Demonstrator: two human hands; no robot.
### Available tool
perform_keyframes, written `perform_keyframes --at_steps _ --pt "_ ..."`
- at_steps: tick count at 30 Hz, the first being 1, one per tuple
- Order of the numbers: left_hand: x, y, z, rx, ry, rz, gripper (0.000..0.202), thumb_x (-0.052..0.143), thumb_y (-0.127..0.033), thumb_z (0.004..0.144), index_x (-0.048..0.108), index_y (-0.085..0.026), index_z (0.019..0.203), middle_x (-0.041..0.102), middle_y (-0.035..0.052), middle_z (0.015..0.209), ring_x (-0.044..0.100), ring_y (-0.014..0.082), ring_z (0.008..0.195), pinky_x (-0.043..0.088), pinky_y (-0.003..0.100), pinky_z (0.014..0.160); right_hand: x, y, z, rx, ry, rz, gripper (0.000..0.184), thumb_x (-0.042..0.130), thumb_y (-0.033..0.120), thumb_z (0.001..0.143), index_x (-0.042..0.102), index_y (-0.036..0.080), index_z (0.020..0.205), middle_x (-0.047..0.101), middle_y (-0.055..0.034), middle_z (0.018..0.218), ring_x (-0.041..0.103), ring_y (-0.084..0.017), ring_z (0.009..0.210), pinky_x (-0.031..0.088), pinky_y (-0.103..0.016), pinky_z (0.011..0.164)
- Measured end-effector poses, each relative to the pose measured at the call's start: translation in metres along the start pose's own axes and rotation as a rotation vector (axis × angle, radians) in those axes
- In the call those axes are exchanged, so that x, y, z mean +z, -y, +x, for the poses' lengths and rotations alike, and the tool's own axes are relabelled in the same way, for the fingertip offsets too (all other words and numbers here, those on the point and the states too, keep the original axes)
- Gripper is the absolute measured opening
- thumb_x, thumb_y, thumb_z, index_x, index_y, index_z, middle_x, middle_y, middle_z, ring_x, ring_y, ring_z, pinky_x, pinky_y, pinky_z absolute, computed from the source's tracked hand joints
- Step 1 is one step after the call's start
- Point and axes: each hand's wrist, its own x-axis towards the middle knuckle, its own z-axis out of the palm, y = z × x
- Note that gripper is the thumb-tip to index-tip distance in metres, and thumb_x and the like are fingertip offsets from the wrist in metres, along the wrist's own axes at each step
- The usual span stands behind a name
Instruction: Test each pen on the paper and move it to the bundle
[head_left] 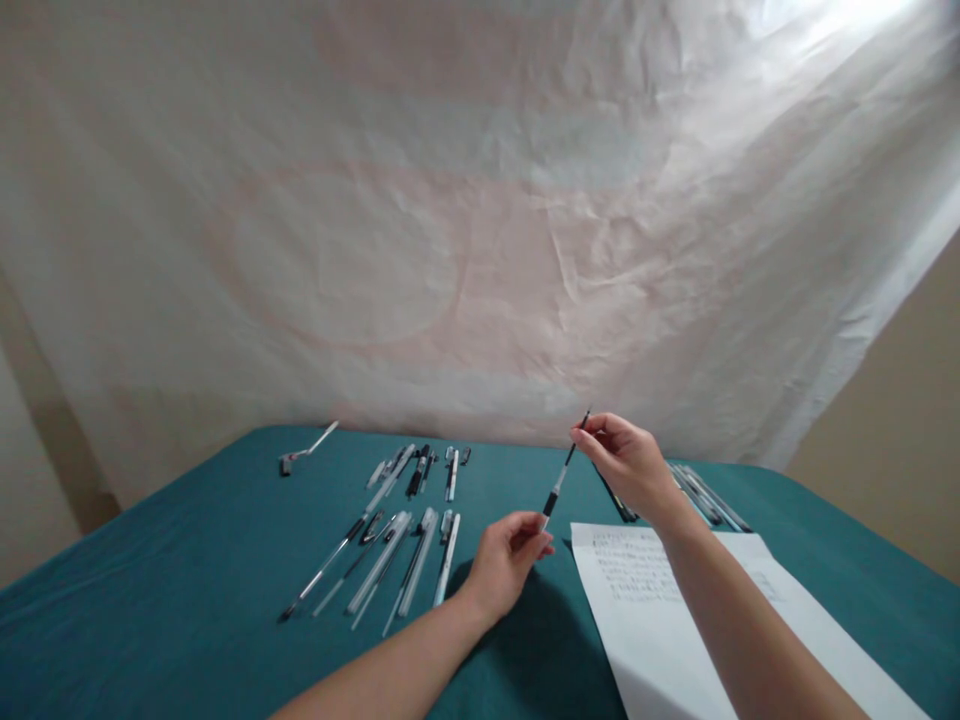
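Fingers of our left hand (pixel 512 560) pinch the lower end of a slim pen (pixel 552 501) near the far left corner of the sheet of paper (pixel 652 640), while the thumb and fingers of our right hand (pixel 628 465) nip its thin dark upper end, a two-ended grip that likely keeps such narrow parts in line. Left of the paper, pen parts (pixel 379 563) lie in two rows, presumably spaced so each set stays separate, and beyond its far edge more pens (pixel 716 500) lie side by side, too blurred for us to tell whether they are whole.
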Motion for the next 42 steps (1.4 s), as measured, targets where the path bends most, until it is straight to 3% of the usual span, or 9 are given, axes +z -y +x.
perform_keyframes --at_steps 7,11,14,16,19,23,27,32,42 --pt "-0.001 -0.004 0.000 -0.003 0.019 -0.027 0.026 0.065 -0.031 0.072 0.060 -0.013 0.090 0.064 0.0059 0.079 0.062 0.0194 0.073 0.049 0.032 0.072 0.002 -0.021 0.004 0.108 -0.037 0.057 0.036 0.061 0.050 0.070 0.058 0.014 0.074 0.044 0.0056 0.051 0.032 -0.006 0.042 0.023 -0.018 0.038" --pt "0.000 -0.008 0.000 -0.006 0.008 -0.064 0.028 0.066 -0.032 0.070 0.060 -0.013 0.090 0.064 0.0056 0.079 0.062 0.0187 0.071 0.049 0.032 0.070 0.015 -0.026 0.000 0.177 0.074 0.093 0.037 0.062 0.051 0.068 0.059 0.014 0.071 0.040 0.0070 0.047 0.031 -0.005 0.040 0.023 -0.017 0.036" --pt "0.001 -0.007 0.000 0.013 -0.021 -0.083 0.028 0.063 -0.033 0.073 0.057 -0.013 0.092 0.063 0.0055 0.081 0.062 0.0186 0.072 0.049 0.032 0.070 0.023 -0.025 -0.002 0.213 0.197 0.102 0.042 0.054 0.054 0.073 0.061 0.013 0.071 0.046 0.0048 0.047 0.036 -0.005 0.038 0.028 -0.016 0.035" --pt "0.001 -0.005 0.001 0.041 -0.036 -0.074 0.026 0.060 -0.032 0.077 0.054 -0.013 0.093 0.062 0.0054 0.082 0.062 0.0181 0.073 0.049 0.032 0.070 0.029 -0.032 -0.001 0.217 0.188 0.099 0.049 0.042 0.057 0.079 0.062 0.012 0.078 0.057 -0.0004 0.057 0.043 -0.007 0.039 0.034 -0.017 0.035" --pt "0.001 -0.004 -0.001 0.073 -0.047 -0.052 0.023 0.054 -0.031 0.082 0.050 -0.014 0.096 0.060 0.0056 0.083 0.062 0.0167 0.071 0.049 0.031 0.070 0.046 -0.055 0.004 0.123 0.181 -0.075 0.055 0.026 0.053 0.086 0.060 0.010 0.088 0.064 -0.0070 0.073 0.054 -0.009 0.047 0.041 -0.019 0.039" --pt "0.003 -0.009 -0.007 0.105 -0.061 -0.019 0.021 0.049 -0.031 0.085 0.045 -0.014 0.099 0.058 0.0044 0.082 0.061 0.0145 0.068 0.049 0.029 0.068 0.086 -0.090 0.020 0.014 0.291 -0.214 0.032 0.044 0.037 0.083 0.064 0.012 0.089 0.068 -0.0073 0.077 0.062 -0.015 0.067 0.050 -0.026 0.061" --pt "0.004 -0.012 -0.011 0.153 -0.075 0.030 0.022 0.046 -0.032 0.087 0.044 -0.015 0.101 0.057 0.0040 0.083 0.060 0.0139 0.069 0.048 0.028 0.068 0.131 -0.104 0.044 -0.109 0.378 -0.331 0.028 0.054 0.018 0.076 0.063 0.013 0.102 0.064 -0.0122 0.106 0.057 -0.022 0.100 0.040 -0.035 0.090" --pt "0.002 -0.010 -0.008 0.158 -0.101 0.002 0.024 0.046 -0.033 0.087 0.045 -0.015 0.103 0.057 0.0050 0.085 0.059 0.0138 0.070 0.048 0.028 0.069 0.171 -0.105 0.061 -0.219 0.461 -0.429 0.029 0.050 0.014 0.079 0.062 0.016 0.105 0.058 -0.0096 0.118 0.050 -0.020 0.111 0.030 -0.033 0.099" --pt "0.001 -0.012 -0.007 0.153 -0.119 -0.035 0.024 0.046 -0.035 0.087 0.045 -0.015 0.098 0.058 0.0041 0.080 0.060 0.0133 0.066 0.048 0.027 0.066 0.185 -0.108 0.047 -0.261 0.515 -0.540 0.025 0.044 0.017 0.084 0.067 0.016 0.092 0.067 -0.0083 0.098 0.058 -0.018 0.097 0.037 -0.027 0.090"
